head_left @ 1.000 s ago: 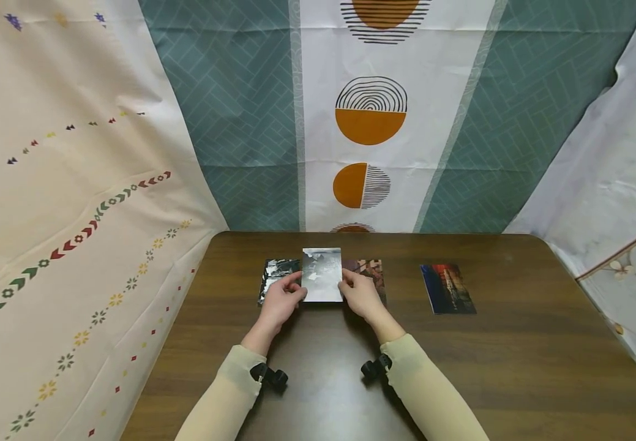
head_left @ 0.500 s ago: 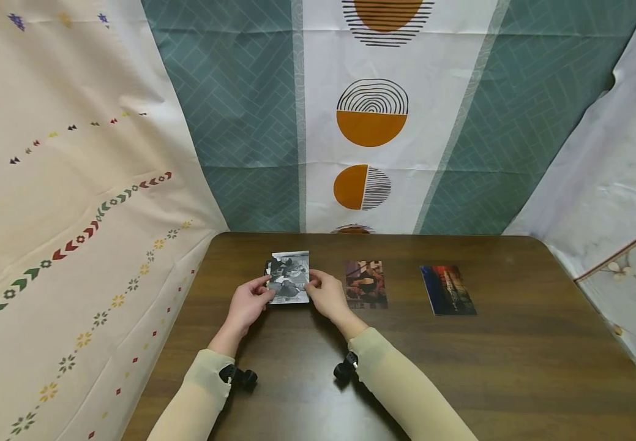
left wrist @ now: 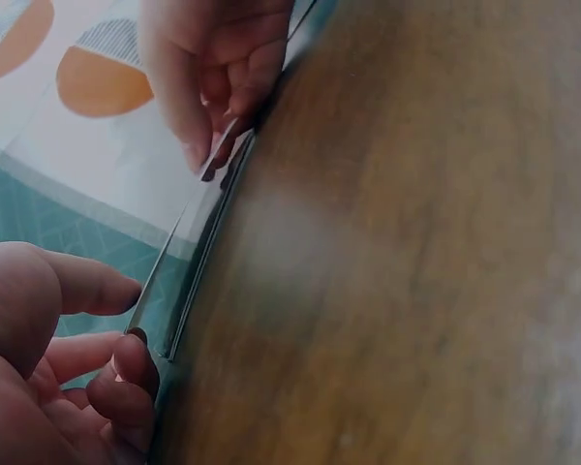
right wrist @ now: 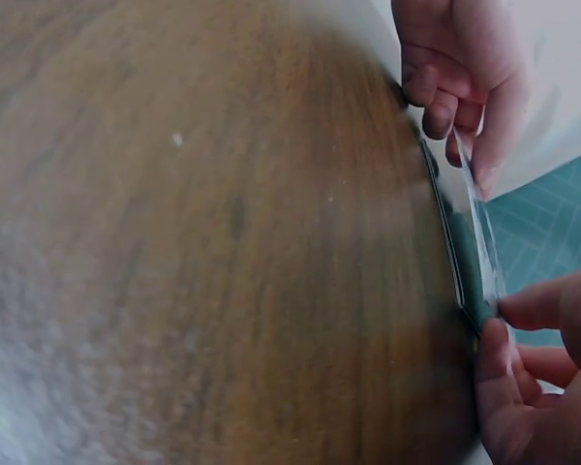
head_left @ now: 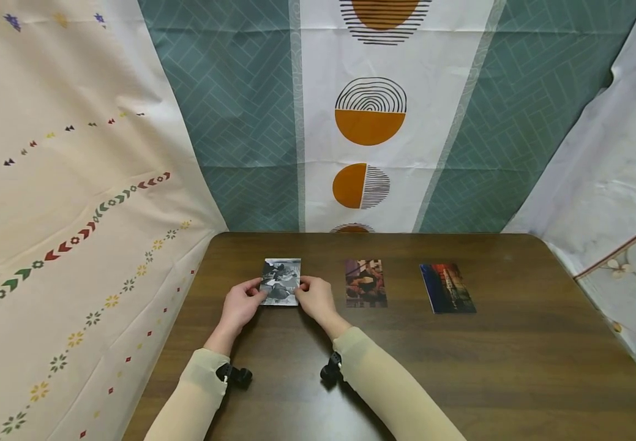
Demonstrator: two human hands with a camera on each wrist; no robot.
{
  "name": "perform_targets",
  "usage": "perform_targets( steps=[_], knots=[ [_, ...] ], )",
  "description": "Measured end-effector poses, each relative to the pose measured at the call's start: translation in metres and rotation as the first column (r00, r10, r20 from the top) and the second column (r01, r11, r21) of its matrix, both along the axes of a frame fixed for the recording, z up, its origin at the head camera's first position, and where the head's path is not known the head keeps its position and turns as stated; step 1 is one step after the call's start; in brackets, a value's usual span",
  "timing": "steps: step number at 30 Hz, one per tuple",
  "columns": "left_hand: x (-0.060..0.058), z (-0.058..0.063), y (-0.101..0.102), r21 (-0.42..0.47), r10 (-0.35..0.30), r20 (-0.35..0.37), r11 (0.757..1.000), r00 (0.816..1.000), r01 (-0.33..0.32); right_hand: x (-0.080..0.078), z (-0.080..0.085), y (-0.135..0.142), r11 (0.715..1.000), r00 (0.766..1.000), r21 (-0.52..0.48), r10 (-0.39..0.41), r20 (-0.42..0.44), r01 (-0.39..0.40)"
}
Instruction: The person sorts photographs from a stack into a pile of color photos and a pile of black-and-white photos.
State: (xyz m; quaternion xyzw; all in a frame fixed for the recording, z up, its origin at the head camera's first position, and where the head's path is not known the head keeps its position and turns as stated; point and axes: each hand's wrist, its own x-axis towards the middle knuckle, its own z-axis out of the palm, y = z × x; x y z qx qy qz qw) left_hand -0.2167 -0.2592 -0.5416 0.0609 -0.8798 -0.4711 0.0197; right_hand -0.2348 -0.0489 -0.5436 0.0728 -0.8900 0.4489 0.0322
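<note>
A black-and-white photo card (head_left: 281, 280) is pinched between both hands at the left of the table. My left hand (head_left: 240, 306) holds its left edge, and my right hand (head_left: 318, 300) grips its right edge. Seen edge-on in the left wrist view, the photo card (left wrist: 167, 254) is just above a thin stack of cards (left wrist: 211, 242) lying on the wood. In the right wrist view that stack (right wrist: 447, 228) also shows below the lifted card. From the head view the held card hides the stack.
On the brown wooden table (head_left: 433, 367), a reddish-brown picture card (head_left: 366, 283) lies right of my hands. Further right is a small stack of cards (head_left: 448, 289) with a blue and orange night picture on top. Patterned cloths (head_left: 229, 122) hang behind and beside the table.
Both hands have carried the black-and-white photo card leftward and lowered it over the left stack. The reddish-brown card, partly covered before, is now in full view.
</note>
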Motion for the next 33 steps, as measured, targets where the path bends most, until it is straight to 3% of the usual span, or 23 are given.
perform_targets(
  steps=[7, 14, 33],
  knots=[
    [-0.0016, -0.0024, 0.0020, -0.032, 0.019, -0.004, 0.999, 1.000, -0.019, -0.0013, 0.0018, -0.0027, 0.994, 0.997, 0.092, 0.062, -0.036, -0.058],
    [-0.0029, -0.0020, 0.0035, -0.077, -0.007, 0.005, 0.997, 1.000, 0.007, -0.0018, 0.0024, -0.0037, 0.986, 0.996, 0.155, 0.066, -0.060, -0.056],
    [-0.0042, -0.0023, 0.0028, -0.118, -0.020, 0.014, 0.993, 1.000, 0.021, 0.0007, 0.0042, -0.0024, 0.983, 0.994, 0.170, 0.087, -0.071, -0.073]
  ],
)
